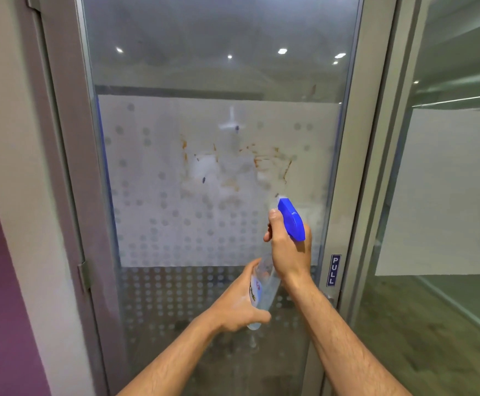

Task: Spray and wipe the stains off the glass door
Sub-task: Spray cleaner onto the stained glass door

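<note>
In front of the glass door [219,81], one spray bottle [264,290] is held in both hands: the right hand [288,247] wraps its neck under the blue trigger head [291,220], the left hand [241,304] cups its clear base. Orange stains [264,161] streak the frosted panel, above and left of the nozzle. One PULL sign [333,270] sits right.

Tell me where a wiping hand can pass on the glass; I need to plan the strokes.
Free: the frosted dotted glass left of the orange-brown stains, toward the grey door frame. Crowded: lower right, where both hands hold the blue-topped clear spray bottle.
</note>
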The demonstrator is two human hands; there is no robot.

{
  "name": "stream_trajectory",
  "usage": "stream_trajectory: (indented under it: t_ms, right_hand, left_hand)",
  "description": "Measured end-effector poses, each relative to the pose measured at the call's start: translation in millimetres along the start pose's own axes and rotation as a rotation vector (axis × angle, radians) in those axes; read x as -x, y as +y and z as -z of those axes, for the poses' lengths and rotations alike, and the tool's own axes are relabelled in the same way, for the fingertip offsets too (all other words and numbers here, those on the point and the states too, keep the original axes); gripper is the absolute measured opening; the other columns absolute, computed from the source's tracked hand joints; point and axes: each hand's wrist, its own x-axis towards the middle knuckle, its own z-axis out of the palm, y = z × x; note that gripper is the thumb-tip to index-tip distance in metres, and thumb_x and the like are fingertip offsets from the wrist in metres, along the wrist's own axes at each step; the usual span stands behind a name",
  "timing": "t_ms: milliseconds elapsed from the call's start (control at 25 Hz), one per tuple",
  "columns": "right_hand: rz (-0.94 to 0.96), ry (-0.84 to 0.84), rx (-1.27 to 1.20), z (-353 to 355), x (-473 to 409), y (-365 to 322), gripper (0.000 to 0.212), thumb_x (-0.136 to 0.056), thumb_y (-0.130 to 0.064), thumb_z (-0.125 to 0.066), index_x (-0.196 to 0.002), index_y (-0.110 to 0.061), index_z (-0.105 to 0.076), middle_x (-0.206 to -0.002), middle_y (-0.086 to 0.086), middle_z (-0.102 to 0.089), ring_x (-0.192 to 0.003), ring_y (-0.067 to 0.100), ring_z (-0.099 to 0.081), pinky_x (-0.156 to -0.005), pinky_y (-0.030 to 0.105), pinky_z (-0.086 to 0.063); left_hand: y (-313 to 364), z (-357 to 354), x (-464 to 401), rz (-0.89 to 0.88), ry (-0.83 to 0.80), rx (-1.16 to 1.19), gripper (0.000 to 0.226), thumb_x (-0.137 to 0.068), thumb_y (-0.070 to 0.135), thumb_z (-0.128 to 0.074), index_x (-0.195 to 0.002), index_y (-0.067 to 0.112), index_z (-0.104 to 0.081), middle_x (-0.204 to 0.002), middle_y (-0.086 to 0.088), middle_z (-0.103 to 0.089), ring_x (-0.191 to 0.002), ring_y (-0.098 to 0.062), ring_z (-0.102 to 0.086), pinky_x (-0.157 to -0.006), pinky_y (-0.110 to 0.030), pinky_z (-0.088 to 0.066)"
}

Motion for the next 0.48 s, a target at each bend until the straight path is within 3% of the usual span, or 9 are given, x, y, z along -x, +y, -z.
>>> stream_trajectory:
  t_ms: [80,200,400,480]
  right_hand:
    - [-0.003,0.022,-0.024,9,-9,-1,0.037,-0.097,-0.034,-0.059,-0.076,-0.004,-0.064,-0.063,0.003,-0.064,-0.058,0.008,-0.057,-0.061,0.026,-0.049]
    - [0.002,0.034,-0.078,19,-23,-9,0.036,-0.097,-0.032,-0.059,-0.076,-0.004,-0.062,-0.065,0.004,-0.063,-0.061,0.016,-0.059,-0.063,0.040,-0.054]
    - [-0.046,0.064,-0.128,28,-45,-23,0.037,-0.095,-0.039,-0.058,-0.069,-0.012,-0.059,-0.060,0.002,-0.055,-0.045,0.019,-0.053,-0.051,0.035,-0.053]
    - [-0.090,0.123,-0.105,33,-46,-21,0.040,-0.093,-0.041,-0.059,-0.066,-0.012,-0.057,-0.056,0.005,-0.051,-0.044,0.015,-0.055,-0.055,0.036,-0.055]
  left_hand:
    - [9,-4,-9,-0.018,-0.007,0.002,0.113,-0.064,0.026,-0.078,-0.159,0.046,-0.022,-0.155,0.011,-0.051,-0.138,-0.013,-0.056,-0.111,-0.041,-0.054]
    - [24,-5,-26,-0.054,-0.025,0.005,0.113,-0.063,0.028,-0.078,-0.160,0.042,-0.022,-0.155,0.010,-0.051,-0.137,-0.014,-0.057,-0.109,-0.038,-0.055]
    - [39,-2,-46,-0.084,-0.047,0.003,0.109,-0.064,0.029,-0.081,-0.156,0.046,-0.024,-0.139,0.012,-0.059,-0.112,-0.010,-0.067,-0.083,-0.025,-0.062]
    - [39,-3,-47,-0.067,-0.063,-0.017,0.113,-0.063,0.031,-0.080,-0.158,0.047,-0.022,-0.144,0.011,-0.056,-0.115,-0.010,-0.064,-0.085,-0.019,-0.058]
